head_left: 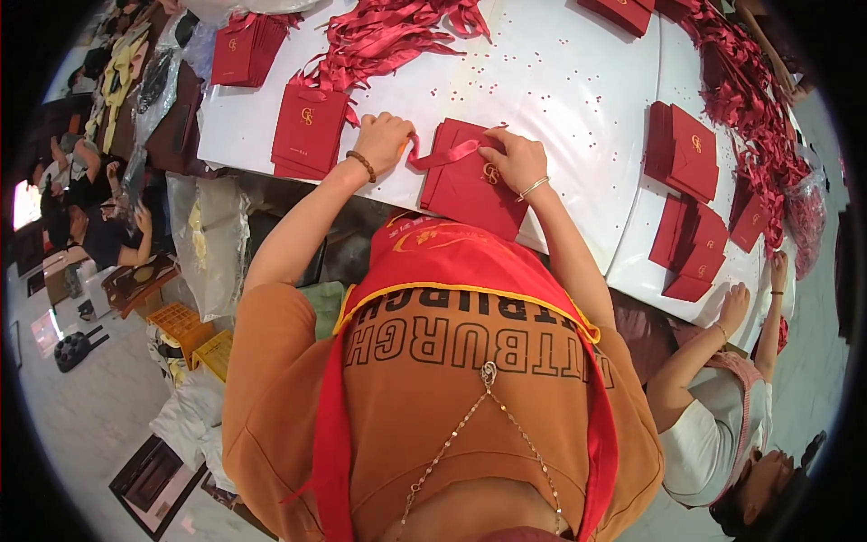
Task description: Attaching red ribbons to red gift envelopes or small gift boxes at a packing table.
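A paper bag (471,181) lies flat at the near edge of the tabletop (560,81), between the left hand (384,140) and the right hand (517,158), with a ribbon handle (442,154) across it. Left of it sits a stack of bags (307,131); behind that, a heap of ribbons (379,36). More bag stacks (682,149) lie to the right.

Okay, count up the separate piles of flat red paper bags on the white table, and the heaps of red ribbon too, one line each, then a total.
Piles of flat red bags: 8
Heaps of red ribbon: 2
Total: 10
The pile counts are approximate where piles overlap at the right edge of the white table.
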Demonstrator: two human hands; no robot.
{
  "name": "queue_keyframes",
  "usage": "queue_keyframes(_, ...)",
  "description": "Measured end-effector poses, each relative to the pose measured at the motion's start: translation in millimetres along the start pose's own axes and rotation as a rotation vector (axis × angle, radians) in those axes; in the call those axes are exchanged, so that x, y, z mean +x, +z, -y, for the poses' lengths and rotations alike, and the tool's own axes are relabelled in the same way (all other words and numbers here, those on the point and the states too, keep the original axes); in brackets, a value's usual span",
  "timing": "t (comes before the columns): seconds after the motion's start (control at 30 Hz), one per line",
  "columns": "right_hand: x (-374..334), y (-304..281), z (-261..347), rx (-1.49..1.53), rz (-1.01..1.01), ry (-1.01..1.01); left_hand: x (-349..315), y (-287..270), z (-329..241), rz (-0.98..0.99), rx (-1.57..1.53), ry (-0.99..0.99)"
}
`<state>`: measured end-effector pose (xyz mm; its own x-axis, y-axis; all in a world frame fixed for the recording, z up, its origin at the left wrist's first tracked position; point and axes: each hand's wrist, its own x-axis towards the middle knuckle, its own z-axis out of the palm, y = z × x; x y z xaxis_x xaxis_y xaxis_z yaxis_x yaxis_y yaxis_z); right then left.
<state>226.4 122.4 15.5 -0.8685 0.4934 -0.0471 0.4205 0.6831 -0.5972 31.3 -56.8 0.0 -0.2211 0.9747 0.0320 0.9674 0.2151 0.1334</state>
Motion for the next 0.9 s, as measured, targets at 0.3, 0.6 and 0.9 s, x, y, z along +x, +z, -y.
queue_keyframes(0.3,0.3,-3.1,4.3,-0.081,0.036,0.037,-46.4,-82.3,23.8,0.19,-2.095,-0.516)
queue_keyframes(0.6,-0.9,-4.4,12.3,-0.092,0.073,0.007,-13.0,-110.4,4.2,-0.383,-2.217,-0.174)
queue_keyframes(0.9,-0.9,-5.0,17.3,-0.086,0.049,-0.049,14.4,-135.8,-16.2,-0.604,-2.067,-0.374)
